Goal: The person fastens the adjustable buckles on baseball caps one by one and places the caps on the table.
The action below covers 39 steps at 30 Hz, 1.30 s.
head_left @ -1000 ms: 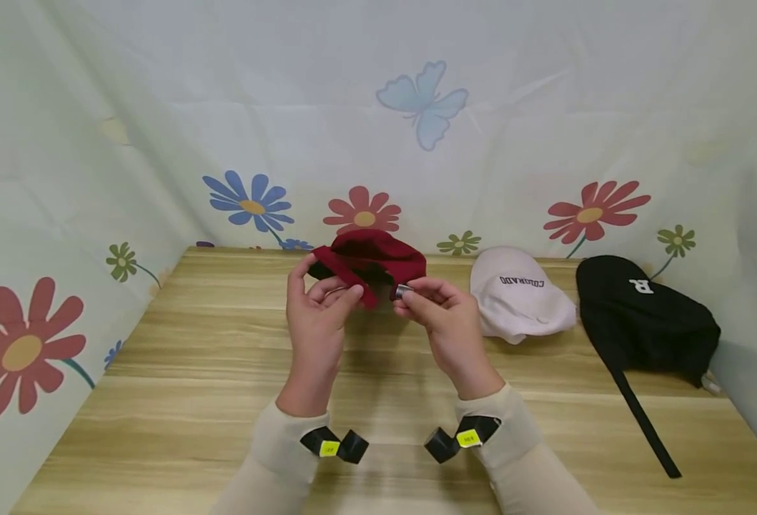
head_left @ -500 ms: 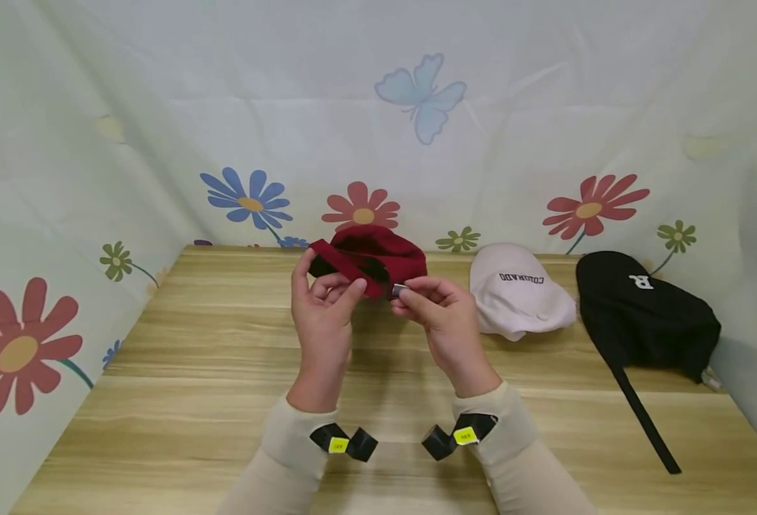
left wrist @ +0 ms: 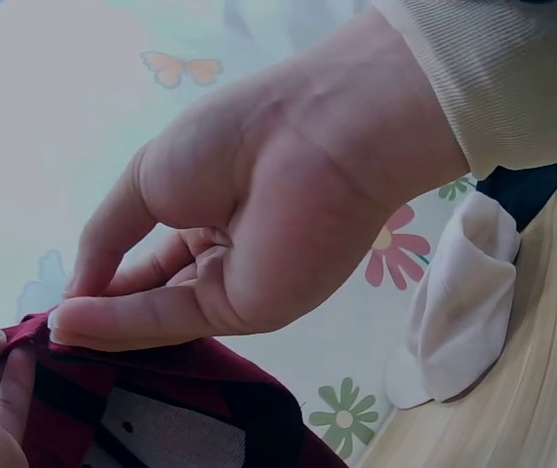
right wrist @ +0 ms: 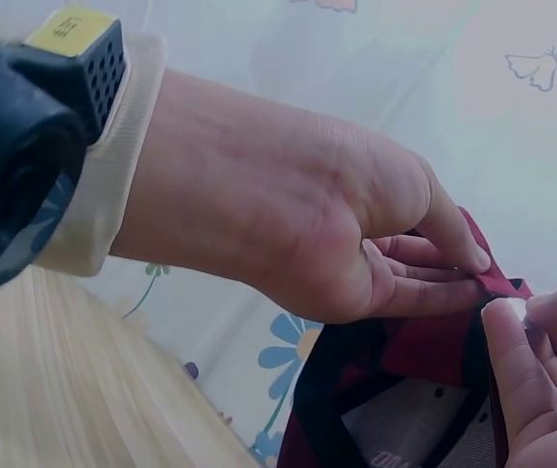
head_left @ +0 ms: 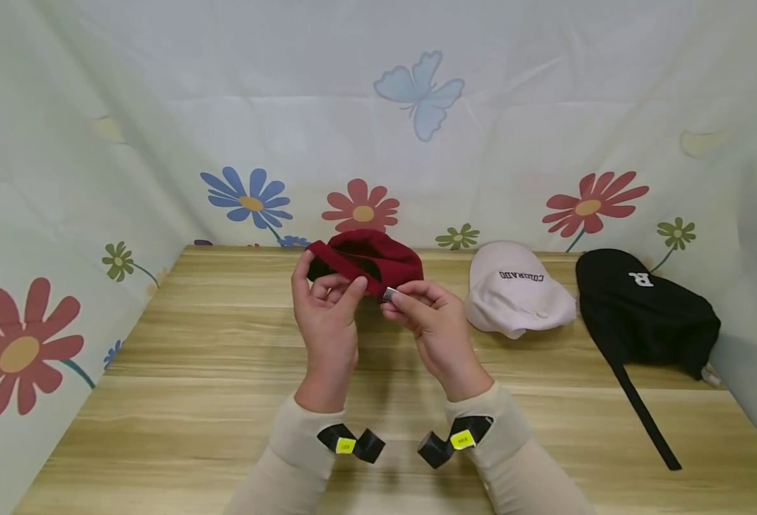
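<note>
- Head view, what has changed: over the last second the right hand (head_left: 439, 329) has slid leftward, bringing the metal buckle (head_left: 389, 294) it holds up to the strap (head_left: 341, 267) of the red cap (head_left: 391, 254). Strap end and buckle now sit side by side; I judge the two halves of the fastening are about lined up.
- Head view, hands: the left hand (head_left: 329, 325) pinches the strap, thumb against fingers; the right pinches the buckle likewise. The red cap is between and beyond them, over the far part of the worktop (head_left: 211, 372).
- Head view, around: a white cap (head_left: 507, 307) marked COLORADO lies near the right hand; farther right is a black cap (head_left: 657, 322), its long band (head_left: 642, 418) trailing toward the person. Neither blocks the hands.
- Left wrist view: the right hand looms large, fingertips together at the red cap's edge, above pale lining (left wrist: 176, 429).
- Right wrist view: the left hand reaches across, fingertips on red fabric. Fingers hide the meeting point, so I cannot tell whether the strap has entered the buckle.
</note>
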### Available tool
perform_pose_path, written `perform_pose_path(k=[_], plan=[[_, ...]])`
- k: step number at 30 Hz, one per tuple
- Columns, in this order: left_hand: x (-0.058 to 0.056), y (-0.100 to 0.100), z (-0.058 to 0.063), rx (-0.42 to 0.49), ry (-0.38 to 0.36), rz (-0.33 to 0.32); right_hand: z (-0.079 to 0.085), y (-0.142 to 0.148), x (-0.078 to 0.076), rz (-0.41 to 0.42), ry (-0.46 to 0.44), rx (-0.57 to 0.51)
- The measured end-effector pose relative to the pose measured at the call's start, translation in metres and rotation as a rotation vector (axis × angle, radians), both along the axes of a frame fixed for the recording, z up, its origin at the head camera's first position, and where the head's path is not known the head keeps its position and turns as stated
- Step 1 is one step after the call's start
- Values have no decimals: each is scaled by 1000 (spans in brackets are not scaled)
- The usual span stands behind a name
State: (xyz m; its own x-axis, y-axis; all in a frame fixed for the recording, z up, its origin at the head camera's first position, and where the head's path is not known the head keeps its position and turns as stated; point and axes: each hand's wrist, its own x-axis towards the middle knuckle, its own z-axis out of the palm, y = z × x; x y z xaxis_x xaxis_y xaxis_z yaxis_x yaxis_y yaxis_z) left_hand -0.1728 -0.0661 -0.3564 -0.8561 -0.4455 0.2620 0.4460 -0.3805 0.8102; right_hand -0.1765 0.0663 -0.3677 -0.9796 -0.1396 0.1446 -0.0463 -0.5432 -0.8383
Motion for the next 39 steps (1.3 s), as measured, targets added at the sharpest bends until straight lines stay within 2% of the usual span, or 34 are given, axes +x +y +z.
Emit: perform_pose_path(k=[9, 18, 24, 30, 39], plan=[[1, 2, -1, -30, 15, 4, 1, -1, 1, 3, -7, -28], [2, 6, 0, -1, 40, 18, 0, -3, 3, 9, -9, -48], [3, 7, -1, -21, 40, 31, -1, -6, 5, 18, -36, -90], [4, 9, -4, -29, 37, 18, -1, -6, 4, 12, -53, -117], [5, 12, -7, -16, 70, 10, 1, -5, 4, -1, -52, -123]])
